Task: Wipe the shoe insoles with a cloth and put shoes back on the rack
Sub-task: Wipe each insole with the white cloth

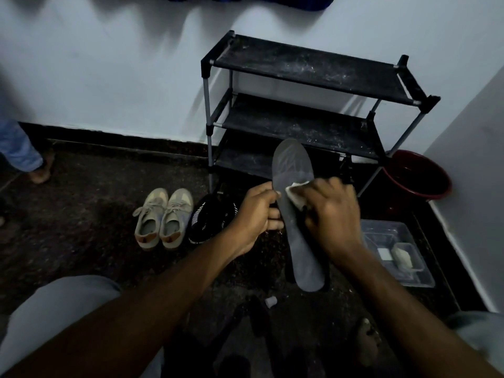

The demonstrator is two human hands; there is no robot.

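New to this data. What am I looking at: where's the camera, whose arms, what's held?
There is no robot here. It is one picture from a camera worn on a person's head, looking forward and down at their own bare arms. The left hand grips a grey insole by its edge. The right hand presses a white cloth onto it. On the floor are a pair of beige shoes, a black shoe, a black shoe rack, a red bucket and a clear plastic box.

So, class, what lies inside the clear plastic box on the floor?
Inside the clear box sits a smaller tub with a pale block, and a small white piece beside it. The right forearm covers the box's left edge.
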